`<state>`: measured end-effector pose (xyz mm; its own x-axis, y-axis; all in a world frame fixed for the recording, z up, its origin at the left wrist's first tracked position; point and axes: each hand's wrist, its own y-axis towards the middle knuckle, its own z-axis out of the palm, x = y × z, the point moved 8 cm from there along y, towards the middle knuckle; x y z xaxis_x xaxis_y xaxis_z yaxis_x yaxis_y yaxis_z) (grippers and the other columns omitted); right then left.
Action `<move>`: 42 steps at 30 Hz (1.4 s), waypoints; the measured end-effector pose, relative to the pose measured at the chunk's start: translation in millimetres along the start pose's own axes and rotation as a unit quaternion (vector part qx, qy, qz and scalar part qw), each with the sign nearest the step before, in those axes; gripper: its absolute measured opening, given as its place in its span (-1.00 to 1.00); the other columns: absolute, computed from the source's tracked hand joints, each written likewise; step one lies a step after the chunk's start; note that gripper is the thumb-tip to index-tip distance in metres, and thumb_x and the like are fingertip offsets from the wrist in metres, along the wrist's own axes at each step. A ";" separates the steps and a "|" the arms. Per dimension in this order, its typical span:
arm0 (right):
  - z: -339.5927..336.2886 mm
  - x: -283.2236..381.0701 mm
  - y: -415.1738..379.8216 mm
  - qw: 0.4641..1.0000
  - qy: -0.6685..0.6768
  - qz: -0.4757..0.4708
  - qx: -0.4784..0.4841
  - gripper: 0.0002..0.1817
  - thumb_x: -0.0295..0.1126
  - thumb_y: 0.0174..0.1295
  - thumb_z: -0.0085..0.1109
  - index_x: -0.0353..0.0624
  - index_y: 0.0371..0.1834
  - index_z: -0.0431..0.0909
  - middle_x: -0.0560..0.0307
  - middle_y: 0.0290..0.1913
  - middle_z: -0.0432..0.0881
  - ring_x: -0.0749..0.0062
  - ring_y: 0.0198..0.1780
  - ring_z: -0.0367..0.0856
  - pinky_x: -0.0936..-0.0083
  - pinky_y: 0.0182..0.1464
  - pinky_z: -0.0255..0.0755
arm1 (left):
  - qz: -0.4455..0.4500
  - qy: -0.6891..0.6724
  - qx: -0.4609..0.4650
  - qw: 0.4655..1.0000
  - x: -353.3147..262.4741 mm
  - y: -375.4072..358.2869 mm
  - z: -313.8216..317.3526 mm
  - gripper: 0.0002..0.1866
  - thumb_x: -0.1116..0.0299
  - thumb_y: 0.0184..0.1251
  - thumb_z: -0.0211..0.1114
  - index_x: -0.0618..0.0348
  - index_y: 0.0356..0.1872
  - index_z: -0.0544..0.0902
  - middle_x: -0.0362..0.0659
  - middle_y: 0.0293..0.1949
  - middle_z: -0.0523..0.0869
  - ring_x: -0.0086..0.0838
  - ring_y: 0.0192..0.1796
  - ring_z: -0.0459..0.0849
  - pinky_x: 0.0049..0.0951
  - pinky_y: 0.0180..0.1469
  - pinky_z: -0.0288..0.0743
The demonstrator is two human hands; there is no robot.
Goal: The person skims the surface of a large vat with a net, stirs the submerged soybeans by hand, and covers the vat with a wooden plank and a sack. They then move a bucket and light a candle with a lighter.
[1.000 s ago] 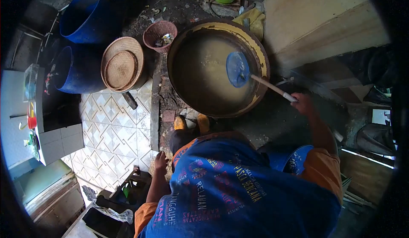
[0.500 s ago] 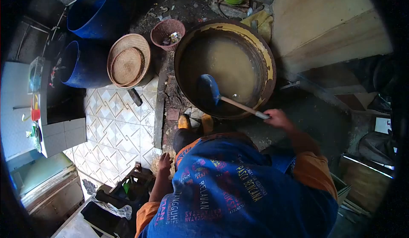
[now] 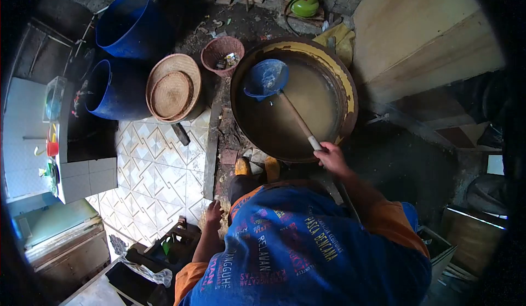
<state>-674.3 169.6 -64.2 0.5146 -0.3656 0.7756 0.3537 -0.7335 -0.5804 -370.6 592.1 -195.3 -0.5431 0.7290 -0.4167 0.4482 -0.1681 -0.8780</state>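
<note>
My right hand [image 3: 330, 158] is closed around the wooden handle of a long-handled blue strainer [image 3: 267, 78]. The strainer's round head is over the far left part of a large round vat [image 3: 350, 87], with some wet, pale residue in it. Cloudy tan liquid [image 3: 307, 106] lies in the vat, whose yellow inner wall is worn and flaking. Down at my left side hangs my left hand [image 3: 213, 213], fingers loosely extended and holding nothing visible.
Left of the vat are a reddish basket [image 3: 222, 54] with litter inside, woven trays [image 3: 172, 90] on a round container, and blue barrels [image 3: 118, 90]. A green gas cylinder [image 3: 304, 2] stands behind. Wooden panels [image 3: 422, 27] rise at right.
The strainer head has swung up and away to the vat's far left side, out of the liquid. My right hand has shifted left and slightly nearer my body. My left hand stays low.
</note>
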 end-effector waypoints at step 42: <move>58.3 142.1 -17.0 0.991 0.129 -0.033 -0.001 -0.61 -0.46 -0.01 0.23 -0.22 -0.09 0.37 0.24 -0.49 0.46 0.61 -0.58 0.41 0.59 -0.54 0.34 | 0.241 -0.153 0.273 0.919 -501.8 57.6 120.6 -0.39 0.08 0.38 -0.04 -0.04 0.38 0.01 -0.01 0.32 0.19 -0.10 0.18 0.40 -0.16 0.14 0.29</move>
<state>-561.6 163.5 41.4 0.2731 -0.4518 0.8493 0.3784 -0.7612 -0.5266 -157.9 136.7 -65.2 -0.5864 0.2752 -0.7618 0.3122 -0.7911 -0.5260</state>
